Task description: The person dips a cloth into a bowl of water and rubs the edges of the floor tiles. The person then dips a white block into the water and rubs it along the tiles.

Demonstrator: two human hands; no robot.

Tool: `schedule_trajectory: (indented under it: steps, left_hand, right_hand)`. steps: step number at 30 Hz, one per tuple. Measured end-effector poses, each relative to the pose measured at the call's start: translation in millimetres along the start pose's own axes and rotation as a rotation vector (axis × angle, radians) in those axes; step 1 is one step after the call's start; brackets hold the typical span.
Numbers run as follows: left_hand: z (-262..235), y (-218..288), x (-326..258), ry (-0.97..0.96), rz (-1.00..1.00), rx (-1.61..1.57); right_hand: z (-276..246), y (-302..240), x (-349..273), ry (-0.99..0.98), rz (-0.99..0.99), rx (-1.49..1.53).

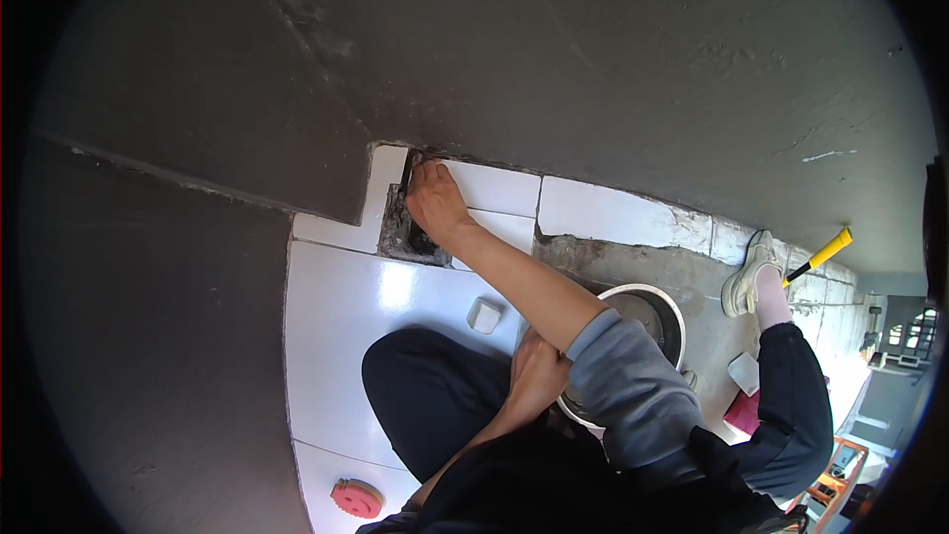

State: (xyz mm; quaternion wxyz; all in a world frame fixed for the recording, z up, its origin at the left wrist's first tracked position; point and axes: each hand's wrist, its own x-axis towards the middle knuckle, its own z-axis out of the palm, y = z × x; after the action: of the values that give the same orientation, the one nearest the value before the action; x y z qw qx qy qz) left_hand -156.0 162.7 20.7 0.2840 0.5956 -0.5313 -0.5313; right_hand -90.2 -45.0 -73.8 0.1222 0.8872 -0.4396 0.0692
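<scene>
My right hand (435, 203) reaches to the foot of the dark wall, over a square cut-out (400, 240) in the white tiles. Its fingers curl downward into the upper part of this rough, dark hole; what they grip, if anything, is hidden. Below my right forearm, my left hand (539, 374) is curled closed beside the rim of a round bucket (675, 321). That forearm covers part of the left fingers, so I cannot make out what they hold. A small white block (484, 315) lies on the tiled floor (346, 336) near my knee.
A pink sponge (357, 498) with a smiling face lies at the lower left. Past the bucket is bare grey concrete (603, 262). My shoe (751, 277) rests by the wall, beside a yellow-handled tool (828, 249). A white piece (743, 373) and a magenta object (741, 413) lie near my leg.
</scene>
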Motion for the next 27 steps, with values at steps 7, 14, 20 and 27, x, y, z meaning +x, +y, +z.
schedule_trajectory:
  steps: [7,14,20,27]
  left_hand:
    - [2,0,0,-0.006,0.030,0.015]
    - [-3,9,1,-0.001,0.038,0.012]
    - [-2,6,1,0.019,0.064,0.019]
    - [0,7,2,0.028,0.111,0.013]
  right_hand:
    - [3,17,-4,-0.054,-0.021,0.028]
    - [1,40,-22,-0.004,-0.021,0.040]
    - [-10,57,-39,-0.205,0.034,0.106]
    - [-14,86,-71,-0.153,0.096,0.134]
